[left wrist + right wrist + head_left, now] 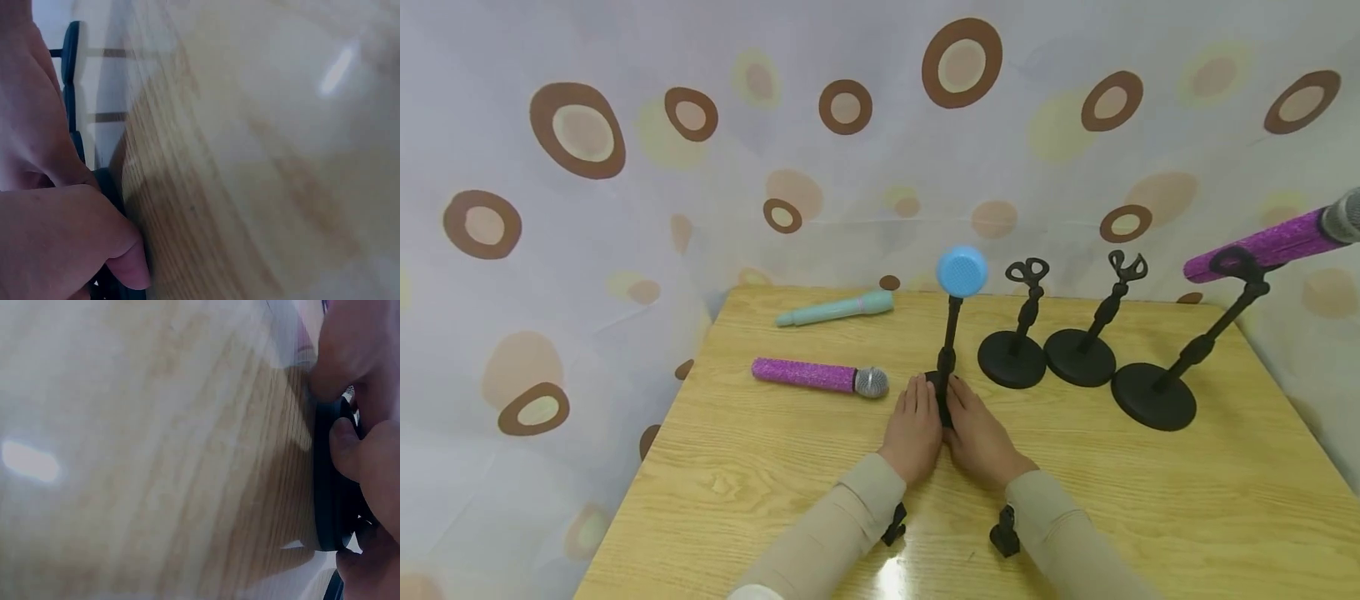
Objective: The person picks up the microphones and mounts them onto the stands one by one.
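A black microphone stand (pixel 951 329) stands upright in front of me, with a light-blue microphone (pixel 962 272) at its top, its round head facing me. My left hand (pixel 915 433) grips the left side of the stand's round base, and my right hand (pixel 983 437) grips the right side. In the right wrist view a thumb lies against the rim of the black base (pixel 325 487). The left wrist view shows a thumb at the base's edge too. Most of the base is hidden under both hands.
Left of the stand lie a purple glittery microphone (pixel 805 374) and a mint-green microphone (pixel 835 309). To the right are two bare stands (pixel 1011 360) (pixel 1079 358) and a taller stand (pixel 1153 397) holding another purple microphone (pixel 1270 243). A patterned cloth (pixel 880 183) hangs behind the wooden table (pixel 715 500).
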A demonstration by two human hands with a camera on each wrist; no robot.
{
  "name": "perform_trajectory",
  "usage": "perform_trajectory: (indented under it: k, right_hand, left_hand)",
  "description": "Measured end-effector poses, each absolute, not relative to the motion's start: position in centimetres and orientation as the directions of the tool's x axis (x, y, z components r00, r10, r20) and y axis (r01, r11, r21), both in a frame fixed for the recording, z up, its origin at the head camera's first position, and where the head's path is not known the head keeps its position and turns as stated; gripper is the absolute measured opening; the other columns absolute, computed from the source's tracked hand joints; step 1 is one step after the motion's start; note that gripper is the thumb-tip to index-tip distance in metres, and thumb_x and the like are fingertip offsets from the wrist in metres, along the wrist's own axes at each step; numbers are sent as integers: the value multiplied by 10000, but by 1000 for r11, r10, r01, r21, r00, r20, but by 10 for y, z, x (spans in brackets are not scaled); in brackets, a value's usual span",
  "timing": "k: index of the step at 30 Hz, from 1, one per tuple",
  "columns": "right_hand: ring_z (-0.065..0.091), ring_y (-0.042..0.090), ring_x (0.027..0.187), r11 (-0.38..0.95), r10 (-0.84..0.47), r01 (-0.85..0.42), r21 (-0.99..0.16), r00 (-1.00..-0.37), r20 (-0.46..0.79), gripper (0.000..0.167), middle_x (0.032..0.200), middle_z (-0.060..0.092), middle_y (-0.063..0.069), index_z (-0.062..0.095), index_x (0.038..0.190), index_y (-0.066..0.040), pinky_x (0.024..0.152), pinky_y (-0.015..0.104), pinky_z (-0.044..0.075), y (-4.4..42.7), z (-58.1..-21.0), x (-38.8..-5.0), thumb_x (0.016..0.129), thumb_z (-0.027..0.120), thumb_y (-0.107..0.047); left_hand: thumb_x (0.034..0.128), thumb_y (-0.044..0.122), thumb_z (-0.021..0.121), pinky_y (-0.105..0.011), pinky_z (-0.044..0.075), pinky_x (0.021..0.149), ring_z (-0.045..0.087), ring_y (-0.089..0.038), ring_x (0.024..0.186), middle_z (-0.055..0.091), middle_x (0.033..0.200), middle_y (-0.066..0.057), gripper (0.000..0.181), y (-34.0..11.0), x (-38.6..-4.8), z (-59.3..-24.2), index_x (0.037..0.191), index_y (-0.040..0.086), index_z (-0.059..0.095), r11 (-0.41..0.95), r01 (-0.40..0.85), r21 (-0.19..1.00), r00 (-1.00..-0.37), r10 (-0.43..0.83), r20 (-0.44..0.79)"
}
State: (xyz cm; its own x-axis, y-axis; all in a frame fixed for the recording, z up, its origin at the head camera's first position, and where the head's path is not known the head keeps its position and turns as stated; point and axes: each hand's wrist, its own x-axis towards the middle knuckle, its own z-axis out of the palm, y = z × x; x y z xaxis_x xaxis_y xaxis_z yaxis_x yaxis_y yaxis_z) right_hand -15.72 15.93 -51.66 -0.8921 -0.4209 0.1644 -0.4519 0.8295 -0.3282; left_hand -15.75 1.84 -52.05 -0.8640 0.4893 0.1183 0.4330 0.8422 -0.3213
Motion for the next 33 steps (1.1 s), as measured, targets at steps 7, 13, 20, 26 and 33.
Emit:
perform_trajectory:
  k: [7,13,20,26,33]
  right_hand:
    - [457,459,1349,852,-421,-475,-220,-872,250,558,1465,422,336,435,1376,189,1074,523,447,152,-518,-173,931,650,-68]
    - [437,453,1371,883,-396,-432,-185,-896,202,515,1466,426,332,450,1372,178,1101,511,425,144,-516,-187,945,621,-53]
    - [409,422,1404,912,-363,-378,-159,-924,120,507,1498,403,308,453,1389,148,1107,487,422,137,-513,-205,949,617,-44]
    - [409,408,1408,919,-337,-355,-175,-934,121,493,1510,403,284,461,1395,128,1133,476,398,132,-516,-220,954,613,-34]
    - [387,388,1428,935,-318,-329,-130,-943,98,509,1528,385,271,439,1421,108,1169,450,359,128,-524,-233,972,601,-68]
  left_hand:
    - [1063,351,413,-309,368,1161,387,-259,1450,404,1551,-157,542,27,-175,-515,1490,18,409,888,341,-309,-932,363,16]
    - [1096,280,283,-320,259,1226,272,-257,1510,281,1620,-135,512,34,-195,-506,1555,54,284,890,301,-342,-953,269,-139]
    - [1096,250,289,-292,299,1201,307,-234,1494,305,1612,-116,494,30,-216,-491,1554,64,291,901,311,-302,-945,260,-198]
    - [1100,229,252,-309,269,1219,242,-251,1521,228,1640,-135,508,29,-233,-484,1574,48,211,918,298,-261,-937,228,-266]
    - [1101,236,247,-330,234,1237,178,-250,1539,154,1661,-125,529,30,-252,-489,1589,66,134,933,266,-241,-928,180,-326]
